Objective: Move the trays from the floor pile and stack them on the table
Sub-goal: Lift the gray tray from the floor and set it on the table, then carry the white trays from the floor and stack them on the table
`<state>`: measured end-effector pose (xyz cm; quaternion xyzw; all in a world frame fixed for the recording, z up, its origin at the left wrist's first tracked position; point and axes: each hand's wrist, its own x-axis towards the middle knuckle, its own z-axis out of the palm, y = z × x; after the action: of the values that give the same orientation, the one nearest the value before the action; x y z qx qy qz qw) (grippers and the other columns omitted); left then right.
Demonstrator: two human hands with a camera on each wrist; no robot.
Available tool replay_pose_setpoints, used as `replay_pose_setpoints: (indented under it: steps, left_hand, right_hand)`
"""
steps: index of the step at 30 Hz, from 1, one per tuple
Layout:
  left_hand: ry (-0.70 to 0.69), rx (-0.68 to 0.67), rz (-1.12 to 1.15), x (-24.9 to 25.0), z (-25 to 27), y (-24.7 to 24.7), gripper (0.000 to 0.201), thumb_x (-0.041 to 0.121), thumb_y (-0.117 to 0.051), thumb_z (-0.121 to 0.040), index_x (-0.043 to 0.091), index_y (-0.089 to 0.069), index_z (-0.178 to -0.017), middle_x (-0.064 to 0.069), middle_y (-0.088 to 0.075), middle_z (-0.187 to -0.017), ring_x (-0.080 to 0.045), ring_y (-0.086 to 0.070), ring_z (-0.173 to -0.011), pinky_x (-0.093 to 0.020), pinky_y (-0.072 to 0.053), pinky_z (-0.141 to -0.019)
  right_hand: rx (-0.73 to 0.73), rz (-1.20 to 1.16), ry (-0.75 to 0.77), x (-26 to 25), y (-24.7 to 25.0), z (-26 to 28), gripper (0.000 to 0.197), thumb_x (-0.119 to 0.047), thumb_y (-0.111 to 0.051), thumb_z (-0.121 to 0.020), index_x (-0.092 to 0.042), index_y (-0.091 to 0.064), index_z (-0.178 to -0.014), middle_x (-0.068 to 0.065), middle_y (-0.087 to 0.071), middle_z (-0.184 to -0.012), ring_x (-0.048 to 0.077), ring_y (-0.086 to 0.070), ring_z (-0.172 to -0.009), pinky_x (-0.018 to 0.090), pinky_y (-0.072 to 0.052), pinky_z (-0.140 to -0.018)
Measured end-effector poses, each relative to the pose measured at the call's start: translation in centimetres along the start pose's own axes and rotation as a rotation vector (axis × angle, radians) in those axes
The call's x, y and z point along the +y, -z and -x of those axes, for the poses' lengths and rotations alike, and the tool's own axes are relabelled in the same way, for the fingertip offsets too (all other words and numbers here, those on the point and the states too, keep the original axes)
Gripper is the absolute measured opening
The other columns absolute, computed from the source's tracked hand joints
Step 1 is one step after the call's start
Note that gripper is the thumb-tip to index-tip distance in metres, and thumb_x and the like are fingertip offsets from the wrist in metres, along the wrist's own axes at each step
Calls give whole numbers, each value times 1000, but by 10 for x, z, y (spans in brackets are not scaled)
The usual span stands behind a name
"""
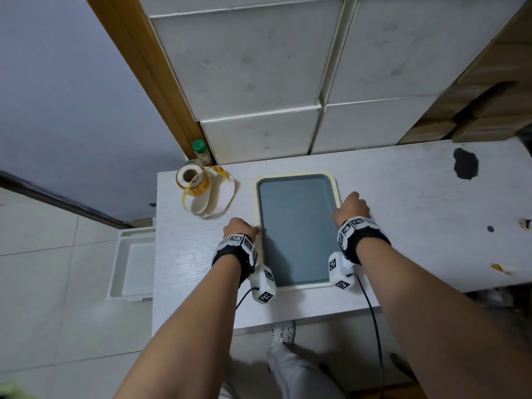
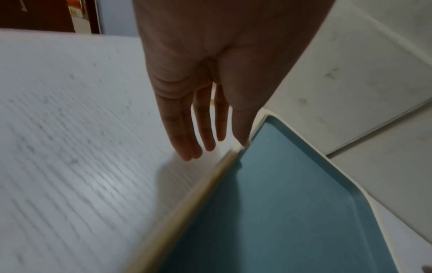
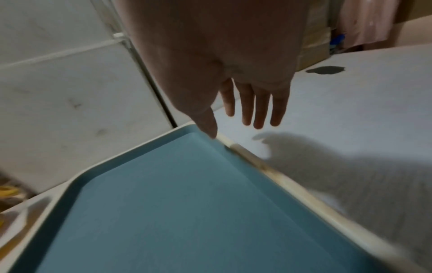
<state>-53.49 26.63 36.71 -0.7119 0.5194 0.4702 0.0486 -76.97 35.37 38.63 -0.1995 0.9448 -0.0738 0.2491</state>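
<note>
Both hands, left hand (image 1: 240, 227) and right hand (image 1: 351, 206), fingers straight, flank blue tray (image 1: 296, 226) on surface (image 1: 417, 226); label roll (image 1: 193, 180), green-capped bottle (image 1: 200, 152) nearby, print unreadable.

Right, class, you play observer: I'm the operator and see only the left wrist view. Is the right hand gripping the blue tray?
Observer: No. The right hand is open, its fingers straight beside the right rim of the blue tray.
Operator: Anything else on the table?
Observer: A label roll with a loose strip lies on the table, left of the tray.
Operator: Anything on the floor?
Observer: One white tray lies by the table's left edge, partly hidden under it.
</note>
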Motion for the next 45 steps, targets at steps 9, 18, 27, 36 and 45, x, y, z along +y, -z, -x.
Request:
replay_pose_setpoints:
  steps: [9, 18, 27, 36, 45]
  left_hand:
    - [1, 67, 33, -57, -9, 101, 43, 33, -53, -60, 6, -71, -89, -11, -75, -87, -31, -74, -79, -43, -62, -78]
    - [27, 171, 138, -173, -55, 241, 34, 28, -54, -67, 6, -68, -89, -13, -76, -96, -32, -73, -87, -44, -60, -84]
    - [201, 179, 159, -352, -150, 364, 50, 34, -54, -57, 5, -70, -94, -14, -75, -98, -34, -74, -86, -45, -61, -82]
    - [261, 177, 129, -435, -258, 388, 48, 36, -53, -59, 3, -71, -89, -14, -75, -92, -34, -73, -80, -43, -61, -80]
    - [305, 79, 57, -506, -417, 313, 28, 30, -57, -68, 3, -62, -73, -16, -75, -86, -30, -73, -77, -44, -58, -86]
  right_hand:
    - [-139, -83, 278, -120, -5, 85, 9, -11, -54, -86, -3, -59, -86, 21, -65, -94, 35, -63, -88, 27, -41, -67]
    - [-330, 1, 452, -255, -116, 216, 15, -18, -53, -82, -4, -60, -79, 16, -69, -86, 35, -67, -81, 31, -55, -66]
    - [-401, 146, 418, -365, -260, 326, 15, -17, -56, -86, -4, -63, -87, 15, -68, -90, 32, -65, -85, 29, -48, -69]
    - [-497, 110, 304, -405, -415, 312, 22, -20, -58, -84, -2, -61, -96, 18, -72, -95, 32, -71, -87, 33, -54, -73]
    - [-561, 30, 134, -374, -599, 229, 26, -28, -59, -84, -2, -57, -87, 15, -65, -77, 31, -69, -77, 44, -54, -82]
